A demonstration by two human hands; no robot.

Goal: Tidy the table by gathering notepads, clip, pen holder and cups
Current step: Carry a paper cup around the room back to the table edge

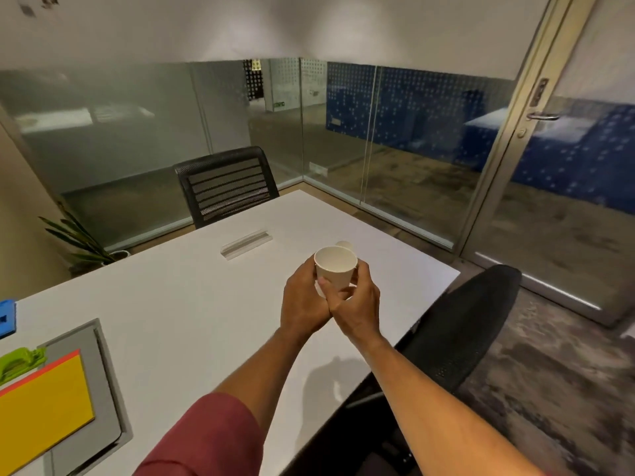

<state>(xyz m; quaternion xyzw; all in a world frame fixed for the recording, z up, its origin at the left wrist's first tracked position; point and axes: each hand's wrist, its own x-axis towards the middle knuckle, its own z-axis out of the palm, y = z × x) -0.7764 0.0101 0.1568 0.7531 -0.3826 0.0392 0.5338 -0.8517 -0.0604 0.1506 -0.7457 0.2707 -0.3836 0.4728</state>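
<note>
Both of my hands hold a white paper cup (336, 266) upright above the white table (192, 297). My left hand (302, 300) wraps its left side and my right hand (357, 304) its right side and base. Just behind it the rim of a second white cup (345, 244) shows, mostly hidden. At the left edge lie a yellow notepad (41, 407) with an orange-red sheet under it, a green clip (19, 364) and a blue object (7, 317) cut off by the frame.
A grey panel (106, 389) lies under the notepad. A metal cable slot (245, 243) sits mid-table. One black mesh chair (226, 185) stands at the far side, another (464, 331) at the right edge. Glass walls, a door and a plant (79, 240) surround the table.
</note>
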